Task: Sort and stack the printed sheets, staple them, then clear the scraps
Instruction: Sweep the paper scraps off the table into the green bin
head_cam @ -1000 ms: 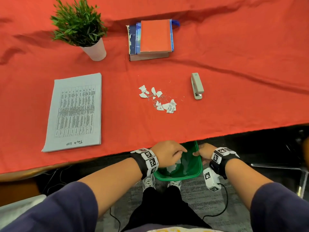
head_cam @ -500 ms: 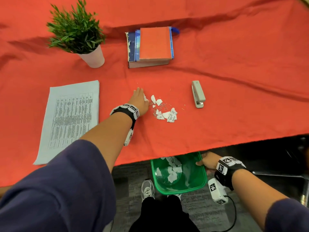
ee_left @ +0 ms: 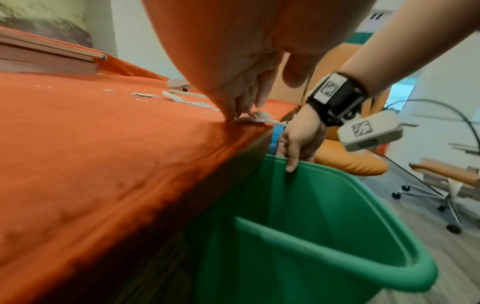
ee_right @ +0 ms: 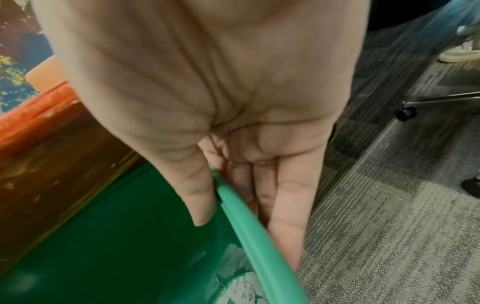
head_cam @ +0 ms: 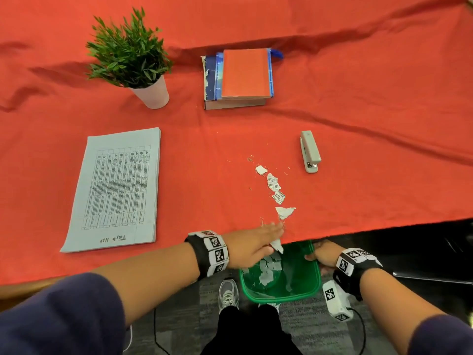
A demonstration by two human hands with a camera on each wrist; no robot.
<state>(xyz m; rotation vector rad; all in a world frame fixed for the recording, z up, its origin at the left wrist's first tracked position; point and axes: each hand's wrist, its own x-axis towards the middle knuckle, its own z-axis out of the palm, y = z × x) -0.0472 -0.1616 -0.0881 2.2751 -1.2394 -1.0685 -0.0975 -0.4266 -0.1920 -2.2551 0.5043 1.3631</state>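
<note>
Head view gives us the paper scraps (head_cam: 275, 190) as a loose trail in the centre of the frame, running from just left of the stapler (head_cam: 310, 151) down toward the near edge of the red tablecloth (head_cam: 358, 111), with tiny staple bits scattered among them. At that edge our left hand (head_cam: 252, 245) lies flat with straight fingers, grasping nothing, its fingertips (ee_left: 235, 112) pressed on the cloth against a scrap right at the brink, and one scrap (head_cam: 277, 245) shows just past the edge above the green bin (head_cam: 316, 285). The bin sits below the table edge at lower centre, with more torn pieces (head_cam: 267, 271) lying inside it. Our right hand (head_cam: 321, 254) grips the bin's right rim (ee_right: 249, 232), thumb inside and fingers down the outer wall, as the right wrist view shows plainly. At centre left of the head view the stack of printed sheets (head_cam: 115, 190) lies squared on the cloth, well apart from the scraps. In the upper part of the frame stand a potted plant (head_cam: 133, 57) at upper left and a pile of books (head_cam: 240, 78) at upper centre. Below the bin we see a grey shoe (head_cam: 227, 294) on the carpet
</note>
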